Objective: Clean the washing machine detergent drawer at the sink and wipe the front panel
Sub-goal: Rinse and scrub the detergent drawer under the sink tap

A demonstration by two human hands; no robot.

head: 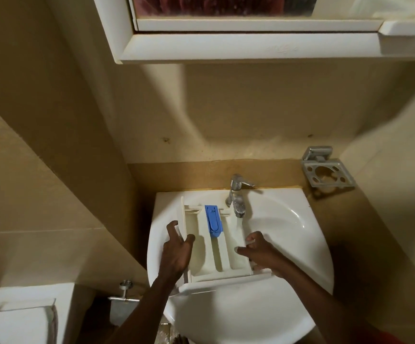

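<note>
Left hand point(176, 254) clamps the left wall of the drawer point(214, 254), thumb hooked inside and fingers spread down the outside, probably to steady it level over the sink point(288, 306). The drawer itself is a white plastic tray, long compartments split by thin ribs, with a glossy blue cap point(213, 220) sitting in the middle channel. Over on the right, the chrome tap point(236, 197) pours a clear stream into the right-hand compartment while the right hand point(261, 254) pinches that side wall, fingers curled tight, apparently holding it under the flow.
</note>
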